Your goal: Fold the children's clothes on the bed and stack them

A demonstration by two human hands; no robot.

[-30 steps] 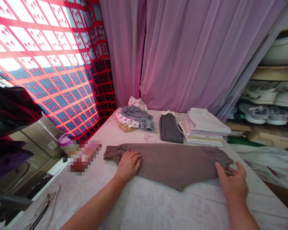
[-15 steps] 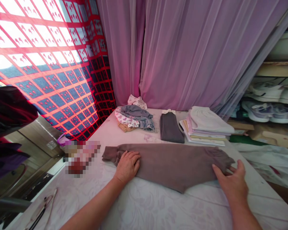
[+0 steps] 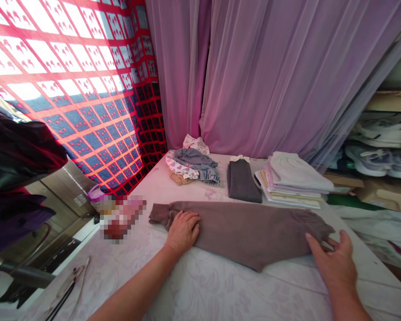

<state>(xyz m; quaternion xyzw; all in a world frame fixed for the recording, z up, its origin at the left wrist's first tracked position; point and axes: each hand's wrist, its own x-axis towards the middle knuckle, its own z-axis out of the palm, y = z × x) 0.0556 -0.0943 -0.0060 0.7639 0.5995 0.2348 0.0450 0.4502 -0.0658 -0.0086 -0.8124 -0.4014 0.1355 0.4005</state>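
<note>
Sheer lilac curtain hanging from top of view down to far edge of table, pink-tinted on left folds. Left of it, bright window behind red lattice-patterned screen, navy squares lower down. Daylight strongest upper left. Dark hanging clothes at left edge. Wood-panelled cabinet lower left. Right: shelves holding white basin, pale shoes; cardboard box below.

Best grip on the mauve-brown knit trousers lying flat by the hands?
Pinch the gathered right end of the mauve-brown knit trousers from the near side with the right hand: it sits right there, and the bunched fabric stands thicker than the flat leg. The left hand rests on the other half.
</note>
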